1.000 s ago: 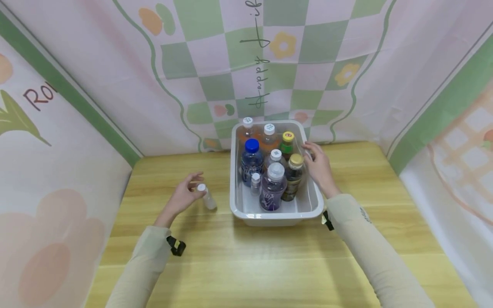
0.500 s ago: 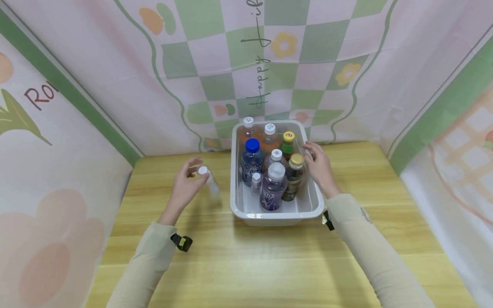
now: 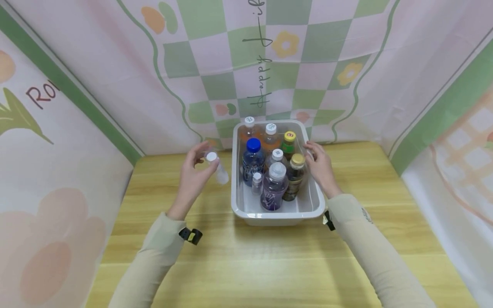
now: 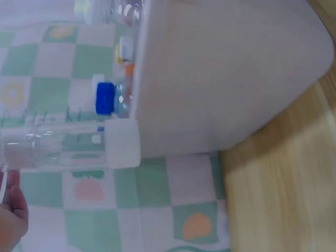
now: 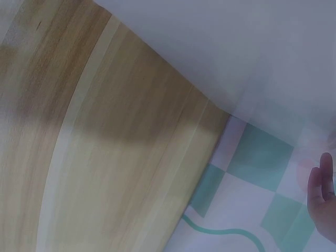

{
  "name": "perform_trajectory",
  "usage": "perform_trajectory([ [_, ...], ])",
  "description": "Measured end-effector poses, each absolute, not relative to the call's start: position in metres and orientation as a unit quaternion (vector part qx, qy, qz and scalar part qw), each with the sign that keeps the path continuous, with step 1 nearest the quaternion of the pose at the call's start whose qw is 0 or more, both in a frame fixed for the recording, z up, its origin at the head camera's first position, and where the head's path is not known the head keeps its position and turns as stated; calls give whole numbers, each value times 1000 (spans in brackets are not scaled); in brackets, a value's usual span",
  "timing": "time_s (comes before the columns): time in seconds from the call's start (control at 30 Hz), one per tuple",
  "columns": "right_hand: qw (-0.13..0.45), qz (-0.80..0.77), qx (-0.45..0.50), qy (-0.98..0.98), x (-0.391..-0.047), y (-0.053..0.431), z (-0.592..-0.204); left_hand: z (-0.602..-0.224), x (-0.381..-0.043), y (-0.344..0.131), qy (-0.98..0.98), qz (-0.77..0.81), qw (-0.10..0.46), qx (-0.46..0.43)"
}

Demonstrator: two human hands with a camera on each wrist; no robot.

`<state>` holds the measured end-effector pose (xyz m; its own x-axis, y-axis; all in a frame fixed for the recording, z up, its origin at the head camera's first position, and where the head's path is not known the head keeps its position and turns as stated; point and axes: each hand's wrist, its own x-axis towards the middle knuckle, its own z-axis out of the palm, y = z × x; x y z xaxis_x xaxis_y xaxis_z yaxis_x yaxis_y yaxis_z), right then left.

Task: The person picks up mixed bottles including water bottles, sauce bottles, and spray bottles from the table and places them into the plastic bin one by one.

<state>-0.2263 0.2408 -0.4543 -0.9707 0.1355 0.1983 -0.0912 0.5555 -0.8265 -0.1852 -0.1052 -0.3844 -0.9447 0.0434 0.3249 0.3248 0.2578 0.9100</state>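
Observation:
My left hand [image 3: 194, 177] pinches a small clear bottle with a white cap [image 3: 221, 173] near its top, tilted and held above the table, just left of a pale grey plastic basin [image 3: 277, 216]. In the left wrist view that bottle [image 4: 68, 147] lies across the picture beside the basin's wall [image 4: 210, 79], and some fingertips [image 4: 18, 202] show at the left edge. My right hand [image 3: 320, 169] grips the basin's right rim. Only part of the right hand [image 5: 323, 202] appears in the right wrist view, beside the basin's pale side.
Inside the basin stand several bottles: a blue-capped one [image 3: 253, 160], a purple one [image 3: 274, 192], a gold-capped dark one [image 3: 294, 182], a yellow-capped one [image 3: 289, 143], orange drinks [image 3: 271, 137] and another small clear bottle [image 3: 256, 184]. A patterned curtain [image 3: 215, 55] hangs behind the wooden table [image 3: 250, 265].
My left hand has lifted the small clear bottle off the table and carried it forward and right toward the basin. The right hand has stayed at the rim.

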Motion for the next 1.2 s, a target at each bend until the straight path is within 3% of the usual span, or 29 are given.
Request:
perform_trajectory([
  [0.23, 118, 470, -14, -875, -226, 241, -453, -370, -183, -85, -776, -589, 160, -159],
  [0.67, 114, 471, -13, -875, -225, 240, -452, -362, -179, -62, -784, -558, 148, -231],
  [1.2, 119, 469, -16, -875, -226, 240, -453, -386, -184, -42, -830, -476, 33, -289],
])
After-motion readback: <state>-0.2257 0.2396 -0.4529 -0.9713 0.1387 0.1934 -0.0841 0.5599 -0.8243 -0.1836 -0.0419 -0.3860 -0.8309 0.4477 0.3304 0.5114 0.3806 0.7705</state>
